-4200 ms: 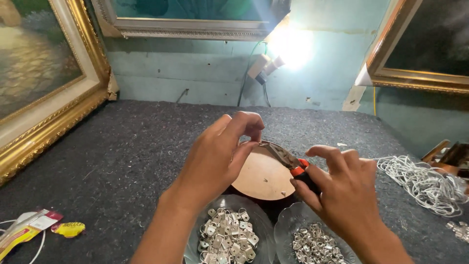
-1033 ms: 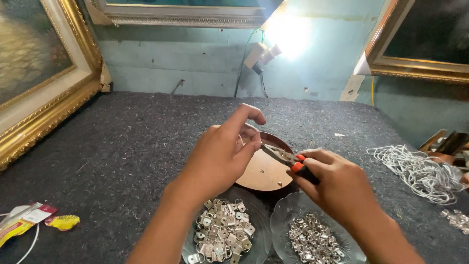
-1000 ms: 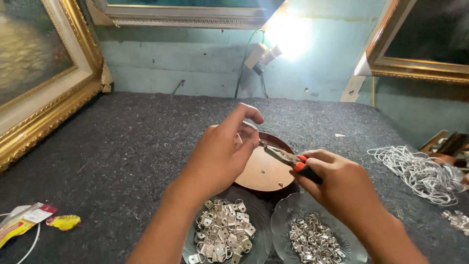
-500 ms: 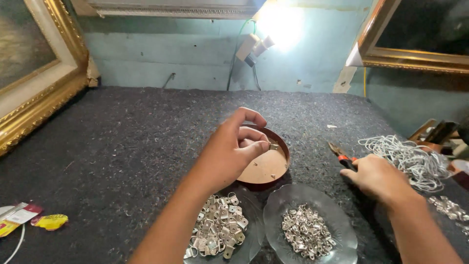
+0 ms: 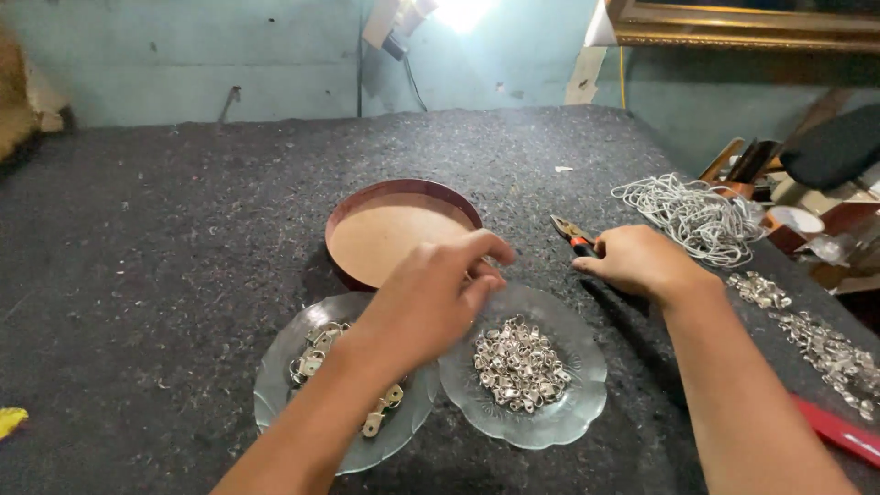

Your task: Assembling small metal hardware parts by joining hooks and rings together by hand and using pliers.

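The oval wooden frame (image 5: pixel 403 229) lies face-down on the dark felt table (image 5: pixel 165 275), its brown backing board up. Just in front of the frame stand two glass dishes side by side: the left glass dish (image 5: pixel 302 403) holds flat metal hangers, the right glass dish (image 5: pixel 559 403) a heap of small silver rings. The left hand (image 5: pixel 431 298) hovers over the frame's near rim and the gap between the dishes, fingers curled together. To the right of the frame, the right hand (image 5: pixel 637 261) rests on the felt, gripping red-handled pliers (image 5: pixel 573 234). Further right of the frame lies a coil of white cord (image 5: pixel 692 215).
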